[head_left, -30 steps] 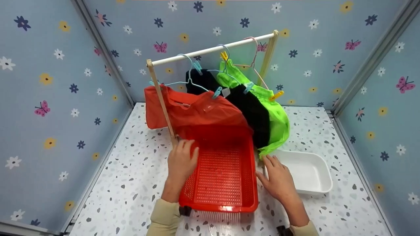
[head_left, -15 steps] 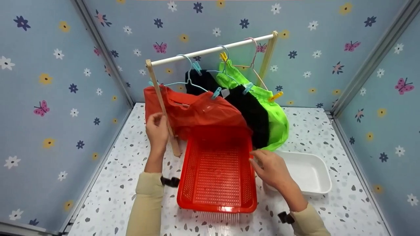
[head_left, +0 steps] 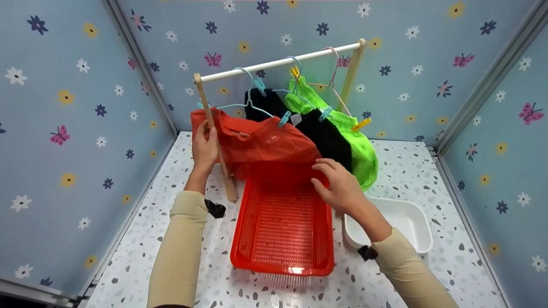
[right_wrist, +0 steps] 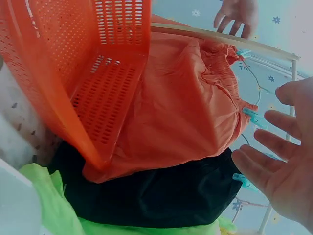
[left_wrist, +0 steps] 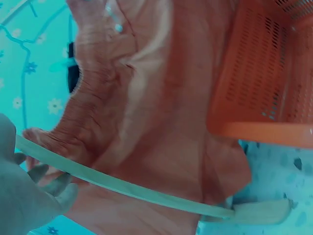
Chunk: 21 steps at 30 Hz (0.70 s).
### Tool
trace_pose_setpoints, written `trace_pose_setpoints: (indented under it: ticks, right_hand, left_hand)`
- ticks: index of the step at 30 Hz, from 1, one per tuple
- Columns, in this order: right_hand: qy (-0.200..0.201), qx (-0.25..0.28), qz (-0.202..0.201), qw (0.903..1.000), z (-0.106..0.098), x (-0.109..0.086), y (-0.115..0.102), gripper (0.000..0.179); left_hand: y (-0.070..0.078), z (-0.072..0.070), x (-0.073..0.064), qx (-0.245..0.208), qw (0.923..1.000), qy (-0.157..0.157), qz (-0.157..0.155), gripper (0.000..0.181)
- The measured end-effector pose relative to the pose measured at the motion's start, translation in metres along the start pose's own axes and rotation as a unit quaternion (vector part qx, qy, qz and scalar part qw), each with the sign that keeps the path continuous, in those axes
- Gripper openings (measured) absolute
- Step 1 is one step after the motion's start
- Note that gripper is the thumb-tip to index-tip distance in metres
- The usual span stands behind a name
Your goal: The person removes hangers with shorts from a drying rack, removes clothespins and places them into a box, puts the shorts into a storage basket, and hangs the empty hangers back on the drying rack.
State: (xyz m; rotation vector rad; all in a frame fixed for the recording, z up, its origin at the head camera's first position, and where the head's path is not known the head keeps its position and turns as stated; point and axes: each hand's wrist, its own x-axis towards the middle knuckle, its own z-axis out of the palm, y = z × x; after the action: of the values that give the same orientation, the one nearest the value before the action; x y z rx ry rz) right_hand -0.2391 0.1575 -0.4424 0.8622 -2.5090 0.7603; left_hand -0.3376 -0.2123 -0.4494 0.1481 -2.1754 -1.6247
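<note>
In the head view, red-orange shorts (head_left: 274, 143) with an elastic waist hang from a light-blue hanger (head_left: 249, 102), held by blue clothes pegs (head_left: 284, 119). My left hand (head_left: 204, 145) is raised beside the rack's wooden leg (head_left: 220, 154), over the shorts' left side; its loosely bent fingers (left_wrist: 58, 188) are close to the leg, contact unclear. My right hand (head_left: 338, 184) hovers over the right rim of the red basket (head_left: 282, 270), fingers spread, holding nothing. The right wrist view shows that palm near the pegged waistband.
Behind the red shorts hang a black garment (head_left: 332, 139) and bright green shorts (head_left: 366, 160) with yellow pegs (head_left: 361, 124). A white rail (head_left: 274, 65) carries the hangers. At right stands a white tub (head_left: 413, 222). Patterned walls (head_left: 64, 128) enclose the speckled table.
My left hand has risen from the basket's left edge to the rack's leg. The right hand has moved up and left, from beside the tub to over the basket's rim.
</note>
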Motion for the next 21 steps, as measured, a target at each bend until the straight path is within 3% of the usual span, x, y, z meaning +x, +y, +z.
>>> trace_pose_setpoints:
  ticks: [11,16,19,21]
  right_hand:
    - [0.035,-0.004,0.020,0.9992,0.000,0.045,0.006,0.033]
    - [0.047,-0.007,0.048,0.9977,0.005,0.072,0.006,0.043]
    - [0.030,-0.005,0.073,0.9968,0.008,0.090,0.005,0.048]
    - [0.011,0.002,0.087,0.9961,0.010,0.103,0.004,0.049]
  left_hand:
    - [-0.031,0.000,0.008,-0.002,0.9992,-0.005,0.040,0.042]
    - [-0.032,-0.001,0.013,-0.028,0.9982,-0.018,0.050,0.042]
    - [-0.030,0.001,0.017,-0.039,0.9976,-0.018,0.054,0.039]
    - [-0.020,0.000,0.016,-0.050,0.9970,-0.020,0.056,0.038]
